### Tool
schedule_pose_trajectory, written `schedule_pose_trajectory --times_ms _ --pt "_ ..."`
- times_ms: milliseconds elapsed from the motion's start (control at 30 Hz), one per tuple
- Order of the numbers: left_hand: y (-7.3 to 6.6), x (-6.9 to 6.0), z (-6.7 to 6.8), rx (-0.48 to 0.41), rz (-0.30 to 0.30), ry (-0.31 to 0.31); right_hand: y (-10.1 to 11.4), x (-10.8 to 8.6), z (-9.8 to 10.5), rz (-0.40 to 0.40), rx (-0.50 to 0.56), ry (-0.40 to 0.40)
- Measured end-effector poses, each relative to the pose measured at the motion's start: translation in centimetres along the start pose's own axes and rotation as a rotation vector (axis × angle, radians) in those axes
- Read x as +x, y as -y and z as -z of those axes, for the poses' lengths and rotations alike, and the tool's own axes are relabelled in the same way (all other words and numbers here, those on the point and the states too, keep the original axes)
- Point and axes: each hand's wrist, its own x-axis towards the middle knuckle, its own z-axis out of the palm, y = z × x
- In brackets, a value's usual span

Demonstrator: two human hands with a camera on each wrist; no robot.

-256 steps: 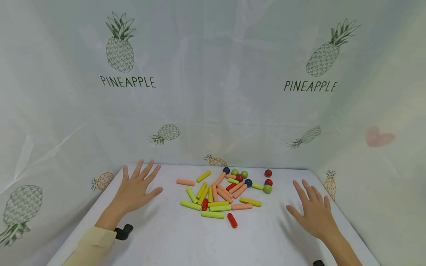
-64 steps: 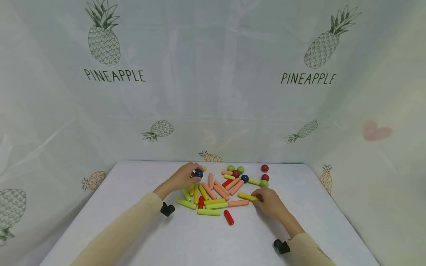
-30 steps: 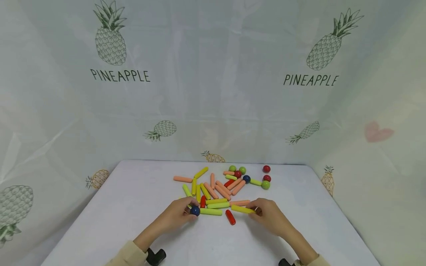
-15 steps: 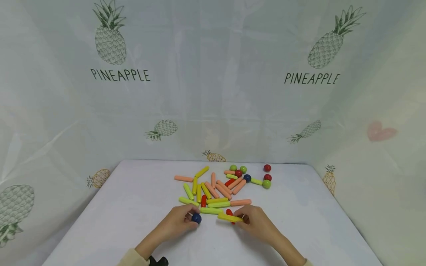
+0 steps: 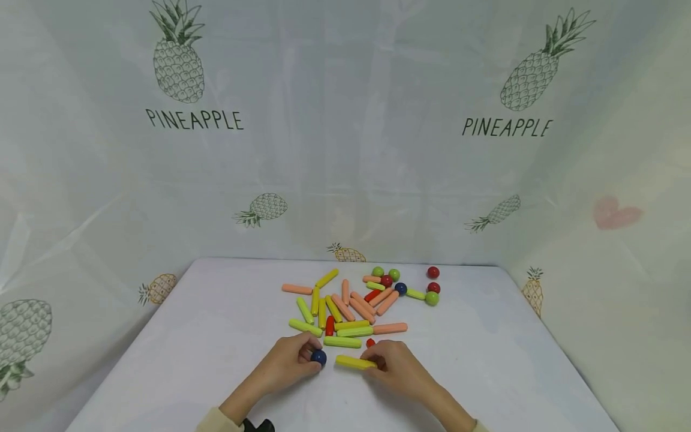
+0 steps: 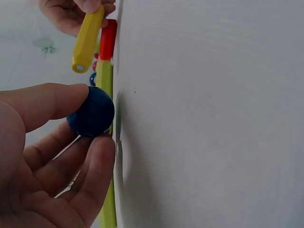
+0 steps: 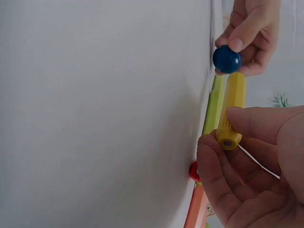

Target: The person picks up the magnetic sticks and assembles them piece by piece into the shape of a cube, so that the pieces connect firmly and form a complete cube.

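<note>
Left hand (image 5: 286,362), blue ball (image 6: 93,115) in pinch

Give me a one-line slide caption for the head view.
Left hand holds a blue ball, right hand a yellow stick, with more coloured sticks and balls behind on a white table.

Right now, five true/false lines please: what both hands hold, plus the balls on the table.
1. The left hand pinches a dark blue ball. True.
2. Only one green ball is on the table. False: three green balls lie on the white table.
3. The right hand pinches a ridged yellow rod. True.
4. The held rod touches the held ball. False: the head view shows a gap between them.
5. A second dark blue ball lies on the table. True.
</note>
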Motion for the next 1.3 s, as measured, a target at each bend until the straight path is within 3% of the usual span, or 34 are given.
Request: schedule_pose_trajectory --times_ms 533,833,967,1133,1300 --pt "0.0 -0.1 0.0 -0.007 0.036 0.014 0.8 1.2 -0.8 -0.015 -0.043 0.003" --pt "0.0 -0.1 0.1 -0.021 0.015 0.036 1.1 1.5 -0.9 -0.021 -0.061 0.016" --pt "-0.3 -0.1 0.2 -0.021 -0.024 0.040 1.1 1.4 -0.9 -0.025 -0.058 0.026" --pt "-0.3 -0.2 0.3 -0.017 -0.076 0.047 1.1 1.1 -0.9 -0.008 -0.023 0.044" --pt "-0.3 -0.3 0.3 -0.014 -0.080 0.045 1.3 0.9 -0.9 -0.021 0.013 0.058"
